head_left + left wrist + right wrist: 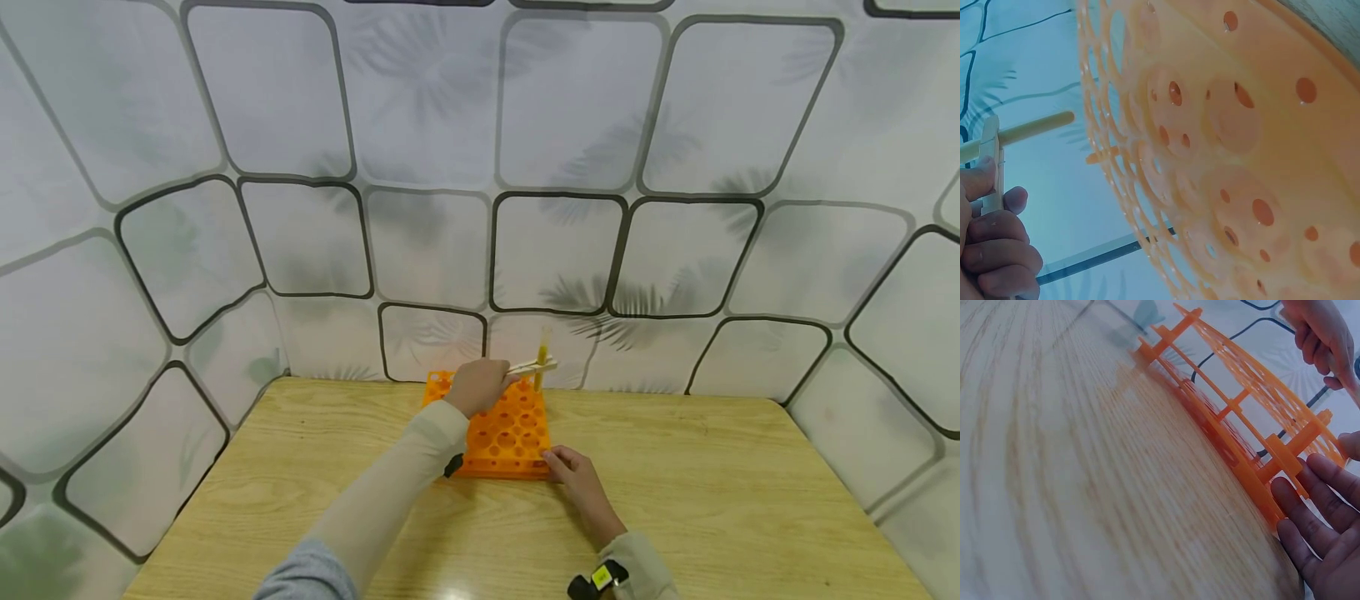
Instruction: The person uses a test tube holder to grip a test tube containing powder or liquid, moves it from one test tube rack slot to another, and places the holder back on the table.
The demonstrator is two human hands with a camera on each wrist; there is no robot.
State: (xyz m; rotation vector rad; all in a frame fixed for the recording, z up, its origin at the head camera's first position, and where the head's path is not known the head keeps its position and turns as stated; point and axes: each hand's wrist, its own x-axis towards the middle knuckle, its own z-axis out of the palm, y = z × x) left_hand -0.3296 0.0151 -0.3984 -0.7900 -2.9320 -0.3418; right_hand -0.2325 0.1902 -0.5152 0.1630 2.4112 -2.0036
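My left hand (477, 387) grips a wooden test tube clamp (534, 367) above the back of an orange test tube rack (506, 439). The clamp's jaws hold a slim test tube (542, 353) with yellow contents, near the rack's back right corner. In the left wrist view, the tube's rounded end (1067, 117) stands apart from the rack's perforated top. Down at the front right corner, my right hand (579, 479) holds the rack, its fingers (1300, 509) against the side and its thumb by the top plate. Part of the rack's left side lies behind my left forearm.
The rack stands on a light wood-grain table (720, 483). Behind the table hangs a pale curtain (435, 242) with dark rounded outlines and leaf prints, which also closes in both sides. A dark device with a yellow label (602, 575) is strapped at my right wrist.
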